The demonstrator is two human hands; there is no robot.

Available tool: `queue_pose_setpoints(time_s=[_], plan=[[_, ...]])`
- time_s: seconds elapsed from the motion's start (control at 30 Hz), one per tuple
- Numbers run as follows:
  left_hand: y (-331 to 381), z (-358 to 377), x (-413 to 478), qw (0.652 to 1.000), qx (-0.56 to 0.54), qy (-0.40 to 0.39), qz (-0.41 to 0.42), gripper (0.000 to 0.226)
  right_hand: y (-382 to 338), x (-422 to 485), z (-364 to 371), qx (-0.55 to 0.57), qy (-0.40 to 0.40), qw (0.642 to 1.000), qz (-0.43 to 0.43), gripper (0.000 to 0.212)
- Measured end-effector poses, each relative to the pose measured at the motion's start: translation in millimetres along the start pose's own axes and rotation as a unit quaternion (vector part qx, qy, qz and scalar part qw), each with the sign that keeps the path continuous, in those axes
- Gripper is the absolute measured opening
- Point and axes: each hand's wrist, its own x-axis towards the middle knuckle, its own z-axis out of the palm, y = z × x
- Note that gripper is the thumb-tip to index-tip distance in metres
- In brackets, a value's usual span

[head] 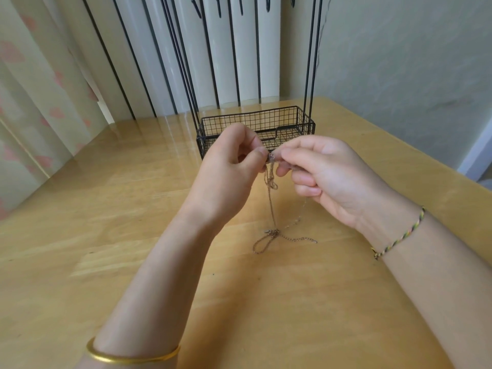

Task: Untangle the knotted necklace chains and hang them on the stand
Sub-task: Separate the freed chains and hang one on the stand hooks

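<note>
Fingers (253, 151) on chains (270, 198) near stand basket (255, 120)

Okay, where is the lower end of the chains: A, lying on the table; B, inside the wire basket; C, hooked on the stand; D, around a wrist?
A: pinched above by the left hand and right hand, the chains trail down onto the table, in front of the wire basket.

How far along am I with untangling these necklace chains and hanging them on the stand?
Nothing looks finished: no chain shows on the visible part of the stand. In hand: left hand and right hand pinch the chains at a tangle, their tails trailing on the table. Left: untangling, then hanging.
</note>
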Motion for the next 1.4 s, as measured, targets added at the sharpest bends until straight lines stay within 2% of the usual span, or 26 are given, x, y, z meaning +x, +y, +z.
queue_pose_setpoints(time_s=[0.2,0.3,0.43,0.53,0.7,0.8,1.0,1.17,1.23,1.3,1.4], plan=[[-1.1,1.2,-0.6,0.999,0.025,-0.009,0.03,0.007,1.2,-1.6,-0.9,-0.036,0.002,0.999,-0.019,0.008],[-0.8,1.5,-1.2,0.999,0.035,-0.006,0.027,0.009,0.5,-3.3,0.3,-0.055,0.009,0.997,-0.057,0.006],[-0.4,1.9,-1.3,1.0,0.026,-0.006,0.002,0.011,0.3,-2.8,2.4,-0.142,0.047,0.982,-0.116,0.008],[-0.2,0.5,-1.0,0.999,0.017,-0.017,-0.027,0.013,0.1,-1.9,3.0,-0.159,0.062,0.977,-0.127,0.009],[3.3,-0.3,-2.3,0.997,0.02,-0.044,-0.063,0.013,-0.2,-1.2,2.8,-0.105,0.072,0.984,-0.128,0.015],[3.5,-1.2,-1.9,0.997,0.028,-0.029,-0.064,0.012,0.0,0.8,0.2,-0.072,0.083,0.988,-0.109,0.017],[0.8,-0.1,0.3,0.998,0.02,0.05,-0.04,0.013,1.4,-0.3,3.9,-0.148,0.002,0.987,-0.066,0.018],[0.9,1.0,-1.3,0.998,0.053,-0.003,-0.036,0.009,-0.2,2.3,2.3,-0.002,0.054,0.996,-0.075,0.02],[1.0,1.6,-1.5,0.998,0.05,-0.015,-0.044,0.009,-0.2,2.2,2.6,0.055,0.051,0.995,-0.066,0.021],[1.6,1.9,-1.4,0.998,0.041,0.0,-0.052,0.011,0.3,1.9,3.1,0.072,0.043,0.995,-0.052,0.021],[1.7,1.9,-1.1,0.997,0.031,0.029,-0.068,0.011,2.1,1.6,2.8,0.03,0.044,0.998,-0.037,0.019]])
